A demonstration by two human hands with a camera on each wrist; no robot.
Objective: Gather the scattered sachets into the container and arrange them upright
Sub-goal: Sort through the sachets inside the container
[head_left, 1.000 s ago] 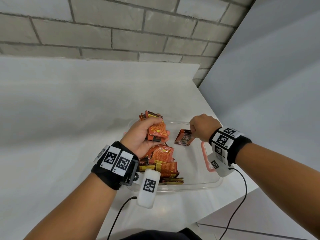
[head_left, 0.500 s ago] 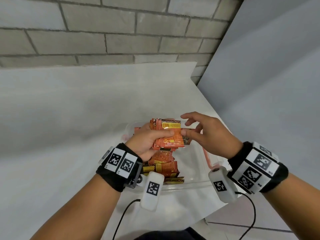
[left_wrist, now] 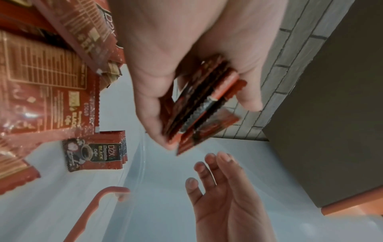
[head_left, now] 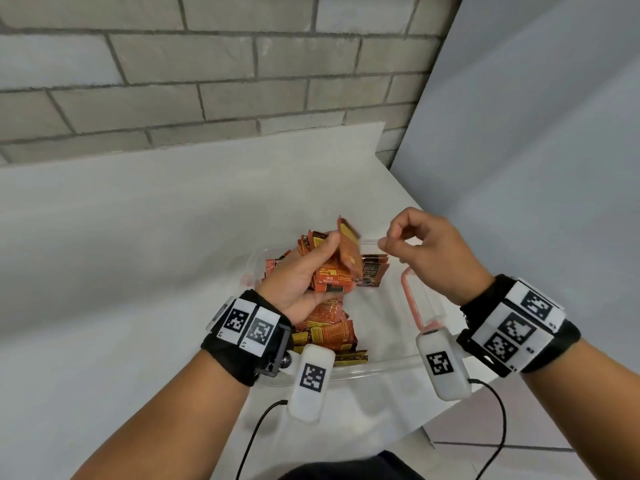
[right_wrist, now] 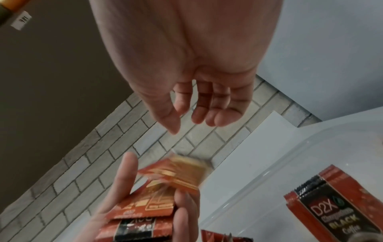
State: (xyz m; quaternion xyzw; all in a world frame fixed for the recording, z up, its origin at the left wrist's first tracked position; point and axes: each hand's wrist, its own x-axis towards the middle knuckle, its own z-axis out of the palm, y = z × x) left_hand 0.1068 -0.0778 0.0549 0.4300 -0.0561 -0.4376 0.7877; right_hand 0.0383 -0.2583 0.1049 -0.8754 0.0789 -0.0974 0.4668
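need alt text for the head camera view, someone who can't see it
A person's left hand grips a fanned bundle of orange-red sachets above a clear plastic container on a white table, while the right hand hovers beside it, fingers loosely curled and holding nothing. More sachets lie piled in the container; a grey brick wall stands behind.

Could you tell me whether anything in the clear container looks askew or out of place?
Yes: orange sachets lie flat in a loose heap in the clear plastic container, not upright; only the dark-fronted sachets at its far side stand.
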